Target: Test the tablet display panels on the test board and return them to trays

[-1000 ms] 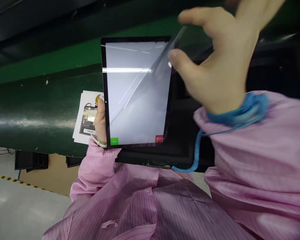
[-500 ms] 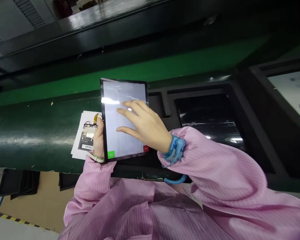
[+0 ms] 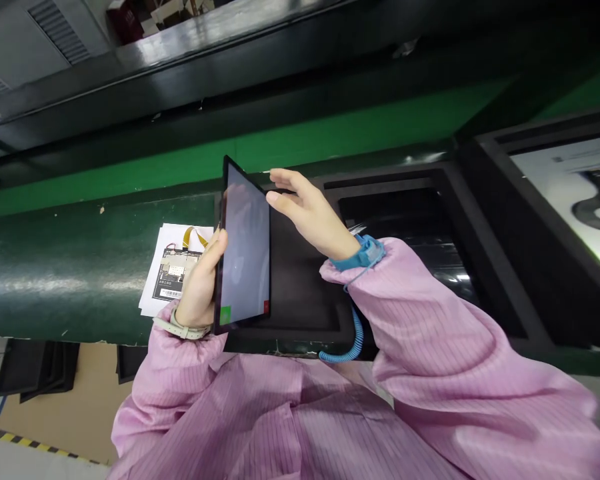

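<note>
A tablet with a lit, pale screen stands tilted on edge above the bench; a green box and a red box glow at the bottom of its screen. My left hand grips it by the left side, thumb on the frame and the other fingers hidden behind. Off the tablet's right edge is my right hand, holding nothing, its fingers extended and the thumb apart. A blue wrist strap with a coiled cord circles my right wrist. Beneath the tablet lies a black foam tray.
White sheets carrying a circuit board with a yellow ribbon cable lie left on the green bench. To the right sit a tray with a dark glossy panel and another with a white sheet. Black trays are stacked below.
The tablet has turned from nearly facing me to steeply angled, its right edge swinging away. My right hand has moved off the screen to the right and up.
</note>
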